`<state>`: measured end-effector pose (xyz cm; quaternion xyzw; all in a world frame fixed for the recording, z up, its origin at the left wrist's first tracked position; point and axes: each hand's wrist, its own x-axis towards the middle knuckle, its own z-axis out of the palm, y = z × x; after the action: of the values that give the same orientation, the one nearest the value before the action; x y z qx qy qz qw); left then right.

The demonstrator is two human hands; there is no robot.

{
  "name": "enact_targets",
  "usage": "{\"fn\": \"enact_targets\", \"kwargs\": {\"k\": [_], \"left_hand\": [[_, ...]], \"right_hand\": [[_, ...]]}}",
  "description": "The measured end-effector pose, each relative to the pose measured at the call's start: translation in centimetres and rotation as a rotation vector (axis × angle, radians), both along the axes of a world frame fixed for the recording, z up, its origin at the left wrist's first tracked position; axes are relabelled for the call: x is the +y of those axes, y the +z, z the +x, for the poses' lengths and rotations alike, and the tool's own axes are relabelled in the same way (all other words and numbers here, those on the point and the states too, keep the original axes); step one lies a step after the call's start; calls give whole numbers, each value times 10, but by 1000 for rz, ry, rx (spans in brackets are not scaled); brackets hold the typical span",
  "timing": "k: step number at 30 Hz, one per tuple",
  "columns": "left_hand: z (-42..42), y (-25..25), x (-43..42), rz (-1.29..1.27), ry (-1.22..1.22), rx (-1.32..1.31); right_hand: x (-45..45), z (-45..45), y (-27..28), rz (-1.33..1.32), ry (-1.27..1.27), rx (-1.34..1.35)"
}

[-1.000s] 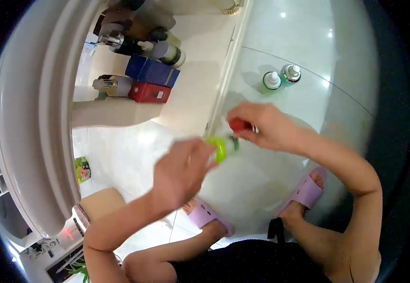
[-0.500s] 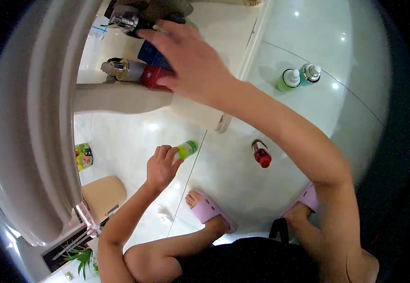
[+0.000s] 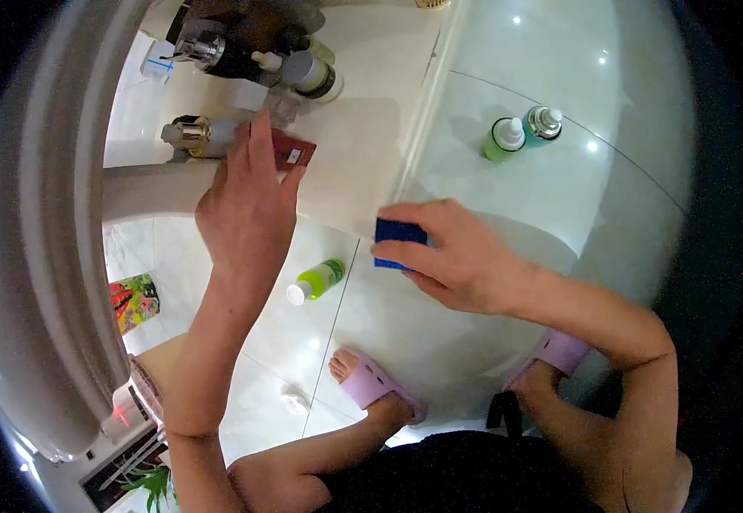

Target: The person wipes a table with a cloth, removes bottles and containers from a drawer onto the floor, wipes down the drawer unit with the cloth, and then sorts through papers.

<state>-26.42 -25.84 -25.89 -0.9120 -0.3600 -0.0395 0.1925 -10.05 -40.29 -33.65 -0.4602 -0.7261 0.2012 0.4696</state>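
My right hand [image 3: 465,261] grips a small dark blue box [image 3: 399,243] between thumb and fingers, above the tiled floor. My left hand [image 3: 251,201] reaches into the shelf, its thumb and fingers around a dark red box [image 3: 294,151]. Beside that box stands a silver-and-gold bottle [image 3: 217,137], partly behind my left fingers. Farther in, a white jar-like bottle [image 3: 309,73] and a dark pump bottle [image 3: 209,53] sit close together. A green bottle with a white cap [image 3: 318,280] is on the floor, between my hands and the feet.
A green pump bottle [image 3: 504,139] and a teal bottle with a silver top [image 3: 543,126] stand on the floor at right. A crumpled white tissue [image 3: 295,400] lies near the pink slippers [image 3: 371,382]. The shelf's raised edge [image 3: 423,111] runs between shelf and floor.
My left hand has let go of the green bottle and moved up to the red box. My right hand has taken the blue box from the shelf and drawn it back, hiding the red bottle.
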Motion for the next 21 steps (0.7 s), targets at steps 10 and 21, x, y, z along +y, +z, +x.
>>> {"fn": "enact_targets", "kwargs": {"k": [10, 21], "left_hand": [[20, -10, 17, 50, 185, 179], [-37, -31, -105, -637, -99, 250]], "right_hand": [[0, 4, -57, -198, 94, -157], [176, -15, 1, 107, -686, 14]]}}
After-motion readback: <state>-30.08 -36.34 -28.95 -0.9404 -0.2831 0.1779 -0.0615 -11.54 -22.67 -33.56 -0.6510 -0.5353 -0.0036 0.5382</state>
